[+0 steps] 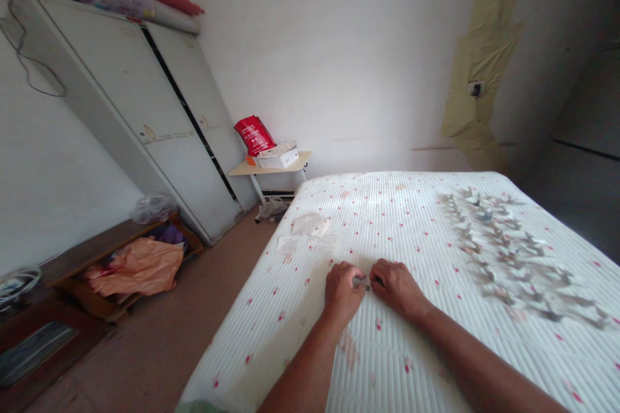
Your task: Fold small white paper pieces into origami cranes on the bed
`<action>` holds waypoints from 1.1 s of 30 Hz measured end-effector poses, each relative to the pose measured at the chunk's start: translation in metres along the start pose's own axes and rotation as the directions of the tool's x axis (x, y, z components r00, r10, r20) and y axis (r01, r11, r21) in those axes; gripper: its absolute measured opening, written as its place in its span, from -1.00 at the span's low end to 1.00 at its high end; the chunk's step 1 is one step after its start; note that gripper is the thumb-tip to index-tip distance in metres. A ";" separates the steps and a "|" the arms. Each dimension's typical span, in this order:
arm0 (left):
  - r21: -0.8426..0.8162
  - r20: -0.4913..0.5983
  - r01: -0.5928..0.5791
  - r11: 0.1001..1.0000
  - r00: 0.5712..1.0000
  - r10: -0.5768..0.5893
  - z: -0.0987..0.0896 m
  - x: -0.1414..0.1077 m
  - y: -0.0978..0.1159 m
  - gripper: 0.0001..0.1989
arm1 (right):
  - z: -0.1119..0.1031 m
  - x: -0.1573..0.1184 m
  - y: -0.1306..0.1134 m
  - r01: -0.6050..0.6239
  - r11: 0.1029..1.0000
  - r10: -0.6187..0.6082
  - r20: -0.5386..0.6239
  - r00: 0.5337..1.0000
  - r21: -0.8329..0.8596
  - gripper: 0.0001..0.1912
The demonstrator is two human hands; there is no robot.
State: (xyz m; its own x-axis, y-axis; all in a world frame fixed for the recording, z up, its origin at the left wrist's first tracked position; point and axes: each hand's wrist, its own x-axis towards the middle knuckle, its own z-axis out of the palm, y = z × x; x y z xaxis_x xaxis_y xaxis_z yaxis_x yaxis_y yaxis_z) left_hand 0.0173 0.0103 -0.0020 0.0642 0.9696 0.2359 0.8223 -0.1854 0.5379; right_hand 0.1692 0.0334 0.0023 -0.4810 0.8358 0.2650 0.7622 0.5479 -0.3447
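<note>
Grey folded scrap [360,282] | pinched between left grip [343,293] and right grip [394,287] | over white mattress [271,322]

From the left hand [343,293] and right hand [396,288], pinching a small grey piece [360,281], white quilted mattress [416,239] ran free toward 12 o'clock — printed paper sheets [310,229] lay at 11 o'clock, a scattered band of grey-brown folded pieces [508,258] at 2 o'clock, and the mattress edge [252,293] dropped away at 9 o'clock.

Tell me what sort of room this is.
Most likely a plain home bedroom: a bed with a white quilted cover flecked with red, a tall two-door wardrobe against the wall, and a small side table in the corner.
</note>
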 end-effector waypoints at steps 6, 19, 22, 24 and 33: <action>0.005 0.010 0.017 1.000 1.000 -0.017 -0.001 0.000 0.002 -0.82 | 0.001 0.002 0.001 0.067 0.996 -0.067 0.005 0.998 -0.054 -0.85; 0.030 -0.018 -0.011 0.999 1.000 0.012 0.003 -0.001 -0.002 -0.85 | 0.001 -0.001 0.005 0.134 0.991 -0.134 0.001 0.991 -0.003 -0.89; 0.022 -0.029 -0.009 1.000 1.000 0.009 0.005 0.000 -0.003 -0.84 | 0.000 0.000 0.004 0.113 0.994 -0.113 0.003 0.994 -0.002 -0.87; 0.008 -0.043 -0.005 1.000 0.999 0.005 0.006 0.000 -0.004 -0.81 | 0.001 0.000 0.004 0.104 0.995 -0.104 -0.004 0.995 0.007 -0.86; 0.031 -0.020 0.026 0.999 0.999 -0.025 0.001 0.001 0.002 -0.86 | 0.003 0.000 0.009 0.089 0.988 -0.079 -0.082 0.993 0.129 -0.86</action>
State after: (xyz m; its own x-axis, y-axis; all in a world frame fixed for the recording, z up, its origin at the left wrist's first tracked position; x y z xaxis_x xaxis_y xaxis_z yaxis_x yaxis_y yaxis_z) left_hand 0.0192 0.0113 -0.0014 0.0322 0.9707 0.2382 0.8409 -0.1551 0.5185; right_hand 0.1749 0.0384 -0.0037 -0.5021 0.7843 0.3645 0.6540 0.6201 -0.4333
